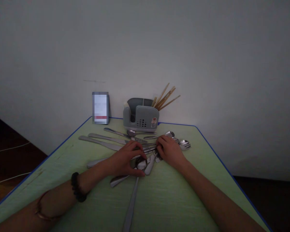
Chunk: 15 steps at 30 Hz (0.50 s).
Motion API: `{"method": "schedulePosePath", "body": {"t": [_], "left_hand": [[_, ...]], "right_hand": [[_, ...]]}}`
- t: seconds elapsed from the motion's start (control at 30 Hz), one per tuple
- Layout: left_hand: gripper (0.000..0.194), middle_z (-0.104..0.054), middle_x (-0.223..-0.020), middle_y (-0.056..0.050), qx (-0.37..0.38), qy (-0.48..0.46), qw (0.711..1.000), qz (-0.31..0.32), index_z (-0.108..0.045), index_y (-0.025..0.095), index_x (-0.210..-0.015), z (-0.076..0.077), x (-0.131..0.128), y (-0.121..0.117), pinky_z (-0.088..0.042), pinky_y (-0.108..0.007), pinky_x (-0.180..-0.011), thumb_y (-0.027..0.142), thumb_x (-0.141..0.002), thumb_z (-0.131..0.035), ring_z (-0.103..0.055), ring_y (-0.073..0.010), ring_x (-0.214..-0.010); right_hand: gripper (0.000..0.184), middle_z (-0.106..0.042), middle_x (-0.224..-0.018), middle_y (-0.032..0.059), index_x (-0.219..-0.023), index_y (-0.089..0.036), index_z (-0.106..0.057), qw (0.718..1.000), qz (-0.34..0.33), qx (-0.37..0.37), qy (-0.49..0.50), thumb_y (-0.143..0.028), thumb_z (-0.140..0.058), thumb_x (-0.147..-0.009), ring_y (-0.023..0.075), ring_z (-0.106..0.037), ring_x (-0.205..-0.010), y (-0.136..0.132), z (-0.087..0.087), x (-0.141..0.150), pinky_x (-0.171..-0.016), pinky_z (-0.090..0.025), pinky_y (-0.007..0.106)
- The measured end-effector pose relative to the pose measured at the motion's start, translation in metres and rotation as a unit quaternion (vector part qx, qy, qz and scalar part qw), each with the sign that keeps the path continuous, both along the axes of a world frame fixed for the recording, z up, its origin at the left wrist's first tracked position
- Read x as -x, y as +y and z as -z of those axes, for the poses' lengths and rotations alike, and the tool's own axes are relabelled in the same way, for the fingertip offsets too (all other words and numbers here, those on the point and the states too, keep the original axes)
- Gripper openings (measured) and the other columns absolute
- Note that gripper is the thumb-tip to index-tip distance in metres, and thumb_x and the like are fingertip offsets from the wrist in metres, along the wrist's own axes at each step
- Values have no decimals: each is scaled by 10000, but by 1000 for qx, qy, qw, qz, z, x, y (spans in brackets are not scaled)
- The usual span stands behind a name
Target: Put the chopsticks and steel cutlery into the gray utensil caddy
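A loose pile of metal cutlery lies on the pale green table. My left hand [127, 158] is over its left side, thumb and fingers spread in a C around a spoon bowl [141, 164]; I cannot tell whether they touch it. On the right, my right hand [171, 152] is curled with its fingertips on the cutlery handles, which it partly hides. A fork [185, 144] and a spoon [169, 134] stick out beyond it. Table knives [100, 142] point left past my left hand. One long knife [130, 206] points toward me.
A grey utensil holder [147, 117] stands against the wall, with wooden chopsticks [168, 97] leaning in its right part. Left of it, a phone [101, 108] with a blurred screen is propped upright. Blue edging [215, 153] runs round the table [174, 199].
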<state>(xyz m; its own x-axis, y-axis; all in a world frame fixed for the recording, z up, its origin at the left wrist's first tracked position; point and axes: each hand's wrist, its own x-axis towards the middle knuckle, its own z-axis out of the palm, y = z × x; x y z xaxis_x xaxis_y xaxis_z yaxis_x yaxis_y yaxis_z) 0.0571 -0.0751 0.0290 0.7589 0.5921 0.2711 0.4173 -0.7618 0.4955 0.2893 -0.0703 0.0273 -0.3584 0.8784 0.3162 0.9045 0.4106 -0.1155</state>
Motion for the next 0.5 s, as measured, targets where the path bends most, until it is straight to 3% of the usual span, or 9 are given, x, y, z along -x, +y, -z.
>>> {"method": "schedulePosePath", "body": {"t": [0.23,0.5], "left_hand": [[321,-553,-980,-49,-8,1,1000,13,-645,241,-1066,-4,-2,-1,-411,-340,-902,275,-747,-658,-480,-208,-991],[358,-631,-935,-69,-22,5,1000,21,-589,209,-1181,-5,-2,0,-426,-371,-891,310,-839,-558,-520,-214,-971]], "right_hand": [[127,-608,-944,70,-872,-176,-594,1000,-4,-1,-3,-140,-479,-832,193,-532,-878,0,-1,0,-803,-392,300],[116,-599,-941,68,-878,-174,-591,1000,-4,-2,-8,-154,-483,-841,190,-525,-867,0,0,0,-795,-390,302]]}}
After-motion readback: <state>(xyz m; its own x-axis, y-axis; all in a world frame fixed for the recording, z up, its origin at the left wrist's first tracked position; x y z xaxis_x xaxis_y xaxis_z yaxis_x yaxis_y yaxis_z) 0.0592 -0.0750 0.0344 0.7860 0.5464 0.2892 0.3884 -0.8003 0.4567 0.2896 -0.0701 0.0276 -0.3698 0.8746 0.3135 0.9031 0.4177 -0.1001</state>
